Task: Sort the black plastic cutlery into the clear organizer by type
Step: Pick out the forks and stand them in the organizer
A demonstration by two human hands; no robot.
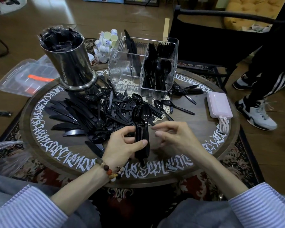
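My left hand (123, 145) grips a nested stack of black spoons (142, 122) by the handles, bowls pointing away from me. My right hand (173, 137) hovers just right of the stack with loosely curled fingers, holding nothing. A pile of loose black knives, forks and spoons (97, 112) covers the table's left and middle. The clear organizer (122, 69) stands at the back: spoons (161, 69) in its front right compartment, forks (163, 46) behind them, knives (130, 41) in the back left, front left compartment bare.
A steel canister (71, 63) of black packets stands back left. A pink power bank (219, 104) with its cable lies at the right. More spoons (179, 102) lie right of the organizer. Small creamer cups (105, 41) sit behind. A person's legs and sneakers (257, 112) are at the right.
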